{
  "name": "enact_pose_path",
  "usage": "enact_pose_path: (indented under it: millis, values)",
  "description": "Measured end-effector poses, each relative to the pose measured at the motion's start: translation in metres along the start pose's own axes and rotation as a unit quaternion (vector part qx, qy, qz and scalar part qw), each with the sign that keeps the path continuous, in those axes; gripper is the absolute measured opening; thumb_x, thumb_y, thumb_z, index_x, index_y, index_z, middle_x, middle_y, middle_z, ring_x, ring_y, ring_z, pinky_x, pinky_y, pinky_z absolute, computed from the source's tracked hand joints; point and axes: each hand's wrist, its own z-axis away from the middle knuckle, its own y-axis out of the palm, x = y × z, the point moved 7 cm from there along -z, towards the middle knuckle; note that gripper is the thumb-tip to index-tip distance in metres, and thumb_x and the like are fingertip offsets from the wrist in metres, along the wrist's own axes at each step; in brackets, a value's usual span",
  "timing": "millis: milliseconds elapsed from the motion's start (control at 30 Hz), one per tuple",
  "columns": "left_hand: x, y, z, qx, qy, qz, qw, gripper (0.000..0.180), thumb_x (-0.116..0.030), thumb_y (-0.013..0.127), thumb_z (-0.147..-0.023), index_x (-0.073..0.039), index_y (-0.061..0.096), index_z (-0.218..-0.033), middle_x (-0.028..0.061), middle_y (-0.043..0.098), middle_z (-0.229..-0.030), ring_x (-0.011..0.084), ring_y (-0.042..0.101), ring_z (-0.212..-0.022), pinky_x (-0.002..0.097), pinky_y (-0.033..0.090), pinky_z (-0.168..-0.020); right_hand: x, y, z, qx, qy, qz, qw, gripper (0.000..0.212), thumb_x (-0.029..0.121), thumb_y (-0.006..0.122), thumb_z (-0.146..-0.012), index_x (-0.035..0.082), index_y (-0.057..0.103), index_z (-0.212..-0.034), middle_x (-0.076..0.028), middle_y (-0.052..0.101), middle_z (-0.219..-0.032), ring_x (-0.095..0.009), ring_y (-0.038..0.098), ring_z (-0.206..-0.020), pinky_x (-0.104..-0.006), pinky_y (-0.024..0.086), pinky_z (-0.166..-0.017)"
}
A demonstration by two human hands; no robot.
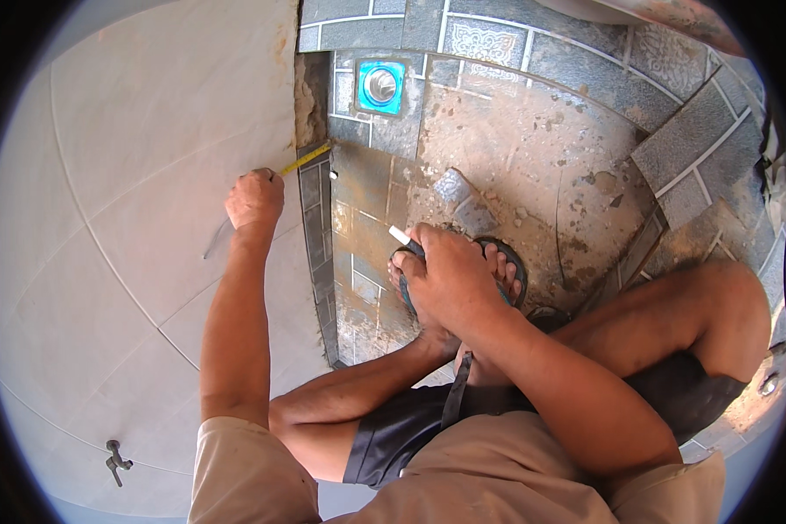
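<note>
Head view: the measuring looks under way, as a slim yellow tape-measure blade (306, 158) is already drawn out, though I cannot tell whether any mark has been made. Nearest the body, well below the blue square floor drain with a round metallic opening (381, 86), the right hand (457, 278) is closed around a slim dark stick with a white tip (400, 235), above the person's sandalled feet (505, 272). Farther out, to the lower left of the drain, the left hand (255, 199) is curled into a fist in front of the pale, large-panelled wall (148, 148), gripping the blade's near end; whether a case sits inside the fist is hidden. From there the blade slants up toward the drain's side, ending below and left of it, by the top of a narrow strip of dark grey tiles (316, 218), well apart from the right hand. Below and right of the drain rests a loose grey slab fragment (452, 186). Right of the drain spreads a rough brown patch of bare floor (533, 131), apparently left without tile, whereas the brick-patterned grey tiles with white joints (576, 74), farther up and right of the drain, appear already set.
</note>
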Motion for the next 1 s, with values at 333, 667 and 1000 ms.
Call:
enact_pose_path:
  millis: [333, 667, 1000]
  values:
    - [-0.017, -0.002, -0.008, 0.005, -0.002, -0.028, 1.000, 0.030, -0.034, 0.059, -0.097, -0.015, 0.081, -0.102, 0.0154, 0.078, -0.107, 0.0390, 0.075, -0.101, 0.0481, 0.059, -0.091, 0.001, -0.002, 0.004, 0.008, 0.001, -0.030, 1.000, 0.035, 0.022, 0.067, -0.096, -0.003, 0.069, -0.120, -0.028, 0.074, -0.101, -0.043, 0.073, -0.099, -0.0477, 0.053, -0.092]
    - [-0.025, -0.006, -0.011, 0.006, -0.005, -0.063, 0.998, 0.030, -0.036, 0.061, -0.098, -0.014, 0.081, -0.104, 0.0151, 0.078, -0.109, 0.0381, 0.075, -0.104, 0.0482, 0.059, -0.091, 0.007, -0.011, 0.006, -0.041, -0.027, -0.061, 0.997, 0.021, 0.016, 0.069, -0.095, -0.001, 0.066, -0.108, -0.024, 0.071, -0.096, -0.043, 0.071, -0.090, -0.0511, 0.056, -0.081]
    - [-0.022, -0.011, -0.010, 0.012, -0.014, -0.074, 0.997, 0.032, -0.036, 0.060, -0.098, -0.013, 0.081, -0.104, 0.0151, 0.078, -0.108, 0.0376, 0.075, -0.102, 0.0476, 0.060, -0.089, 0.007, -0.009, 0.006, -0.039, -0.030, -0.072, 0.996, 0.021, 0.016, 0.070, -0.095, -0.001, 0.065, -0.107, -0.023, 0.070, -0.096, -0.042, 0.072, -0.090, -0.0499, 0.057, -0.080]
